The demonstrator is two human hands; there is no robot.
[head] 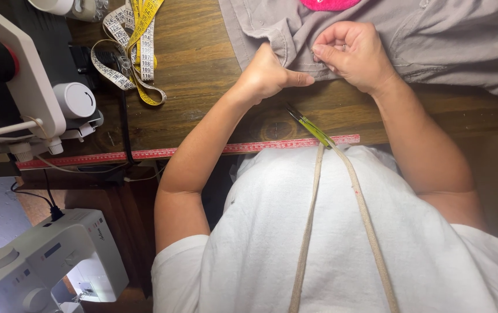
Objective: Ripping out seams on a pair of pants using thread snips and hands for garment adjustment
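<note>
A grey garment [434,40] lies across the far side of the wooden table [202,75], with a pink item [330,4] on top at the frame's upper edge. My left hand [269,75] pinches a fold of the grey fabric near its hem, thumb pointing right. Just beside it, my right hand [353,55] is closed on the same hem, fingertips pressed together as if on something small that I cannot make out. Green-handled snips [312,128] hang from a beige cord [365,214] around my neck, over the table's near edge.
Yellow and white tape measures [130,52] lie tangled at the far left of the table. A red ruler strip [145,154] runs along the near edge. A white sewing machine [23,87] stands at left, another white machine [40,261] lower down.
</note>
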